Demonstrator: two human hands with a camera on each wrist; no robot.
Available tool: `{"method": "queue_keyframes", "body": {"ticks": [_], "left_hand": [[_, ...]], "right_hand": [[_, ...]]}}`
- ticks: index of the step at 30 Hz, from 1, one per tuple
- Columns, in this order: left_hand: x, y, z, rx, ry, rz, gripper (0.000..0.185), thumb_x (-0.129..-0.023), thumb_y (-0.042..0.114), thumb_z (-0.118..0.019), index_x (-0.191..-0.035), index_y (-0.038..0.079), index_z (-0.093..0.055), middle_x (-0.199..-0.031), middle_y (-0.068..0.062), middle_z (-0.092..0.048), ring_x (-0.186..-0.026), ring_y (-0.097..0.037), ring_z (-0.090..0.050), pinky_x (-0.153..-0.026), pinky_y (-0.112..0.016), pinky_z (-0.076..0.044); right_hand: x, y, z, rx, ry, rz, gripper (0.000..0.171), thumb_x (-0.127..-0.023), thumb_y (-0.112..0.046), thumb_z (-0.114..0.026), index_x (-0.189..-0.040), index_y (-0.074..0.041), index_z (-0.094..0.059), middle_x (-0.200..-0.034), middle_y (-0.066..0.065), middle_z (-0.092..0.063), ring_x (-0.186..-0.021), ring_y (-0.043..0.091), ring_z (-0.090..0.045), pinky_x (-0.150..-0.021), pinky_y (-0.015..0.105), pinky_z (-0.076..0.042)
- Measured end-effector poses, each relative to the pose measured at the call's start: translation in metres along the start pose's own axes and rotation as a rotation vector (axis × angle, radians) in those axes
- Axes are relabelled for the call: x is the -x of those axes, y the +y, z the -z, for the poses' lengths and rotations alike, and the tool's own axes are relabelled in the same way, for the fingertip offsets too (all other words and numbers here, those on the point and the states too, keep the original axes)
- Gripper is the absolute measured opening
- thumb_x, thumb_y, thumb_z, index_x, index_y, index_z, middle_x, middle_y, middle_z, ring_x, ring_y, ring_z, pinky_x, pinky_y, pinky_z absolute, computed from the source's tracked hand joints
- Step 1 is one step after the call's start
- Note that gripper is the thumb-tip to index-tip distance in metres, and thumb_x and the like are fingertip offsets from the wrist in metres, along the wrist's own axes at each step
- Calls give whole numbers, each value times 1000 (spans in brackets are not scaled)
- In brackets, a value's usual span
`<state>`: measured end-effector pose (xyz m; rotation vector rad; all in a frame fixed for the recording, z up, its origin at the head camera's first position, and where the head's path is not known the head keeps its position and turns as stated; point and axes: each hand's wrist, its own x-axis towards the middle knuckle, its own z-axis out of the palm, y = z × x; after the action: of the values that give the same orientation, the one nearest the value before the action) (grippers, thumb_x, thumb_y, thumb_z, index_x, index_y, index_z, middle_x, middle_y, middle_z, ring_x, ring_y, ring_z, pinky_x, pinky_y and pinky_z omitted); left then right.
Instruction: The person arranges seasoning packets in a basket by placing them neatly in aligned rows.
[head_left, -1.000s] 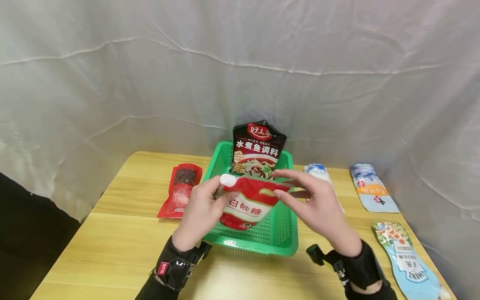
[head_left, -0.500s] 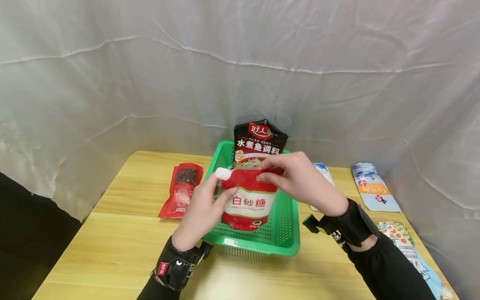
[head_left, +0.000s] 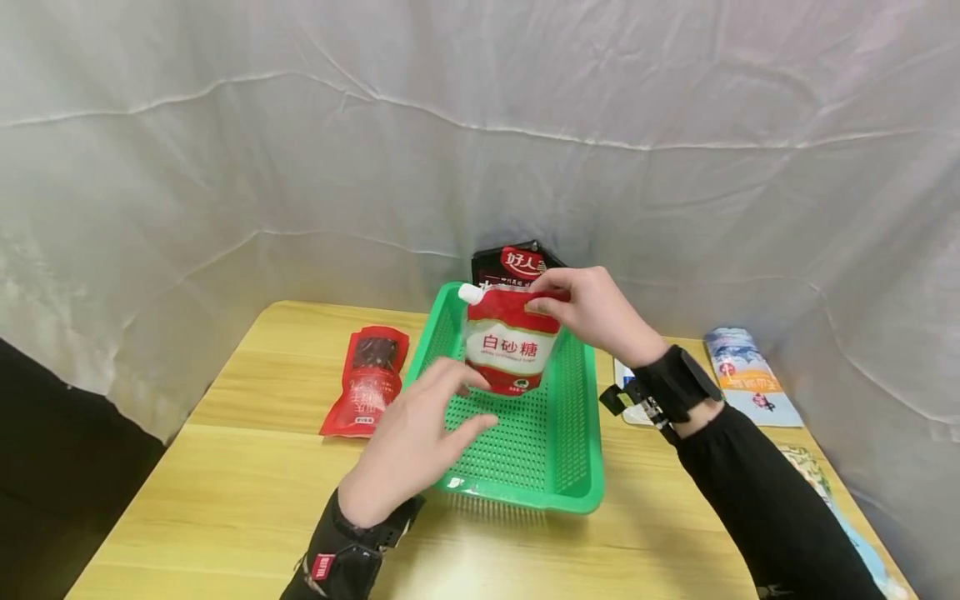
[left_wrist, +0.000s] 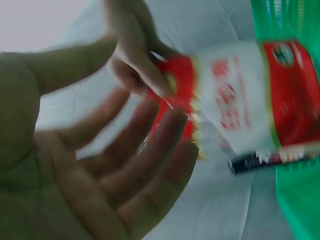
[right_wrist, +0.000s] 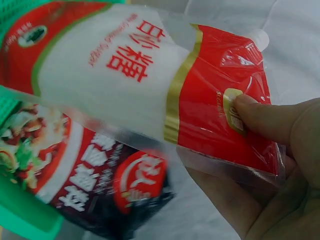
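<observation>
My right hand pinches the top right corner of a red and white sugar pouch with a white spout cap. The pouch hangs upright over the far part of a green basket. In the right wrist view the thumb presses on the red top of the pouch. Apart from the pouch, my left hand is over the basket's near left side, thumb and fingers spread around nothing. Behind the pouch, a black seasoning packet leans in the basket, partly hidden by the pouch and right hand.
A red packet lies left of the basket. To the right are a white and blue packet partly under the right wrist, a blue and orange pouch, and a light blue pouch partly behind the sleeve. A grey curtain rises behind the table.
The right hand has taken hold of the pouch's top corner, and the left hand has let go of it. The pouch has moved away from me, toward the black packet.
</observation>
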<state>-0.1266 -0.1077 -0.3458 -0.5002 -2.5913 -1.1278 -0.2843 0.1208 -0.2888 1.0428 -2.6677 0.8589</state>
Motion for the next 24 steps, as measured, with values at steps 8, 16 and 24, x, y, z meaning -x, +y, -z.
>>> {"method": "queue_keyframes", "body": {"ticks": [8,16,24], "left_hand": [[5,17,-27,-109,-263,-122,25,-90,35,-84,-109,22,-73,-105,11,-66,-93,-7,-64,-70,-22,-51],[10,27,-46,-265,-484,-143,28,-85,39,-87,-110,33,-75,-102,18,-64,-86,1,-60,-61,-21,-43],[12,27,-56,-325,-487,-201,24,-86,26,-86,-107,33,-78,-101,17,-67,-92,-1,-65,-60,-21,-45]], "right_hand": [[-17,34,-20,-21,-40,-146,15,-97,-15,-75,-109,-5,-76,-104,12,-75,-86,24,-64,-72,36,-53],[-24,50,-36,-28,-22,-203,17,-98,-16,-74,-111,-5,-77,-107,13,-76,-87,26,-66,-74,38,-53],[-28,59,-38,-72,4,-244,20,-99,-17,-73,-116,-7,-76,-112,13,-75,-96,28,-68,-79,41,-55]]}}
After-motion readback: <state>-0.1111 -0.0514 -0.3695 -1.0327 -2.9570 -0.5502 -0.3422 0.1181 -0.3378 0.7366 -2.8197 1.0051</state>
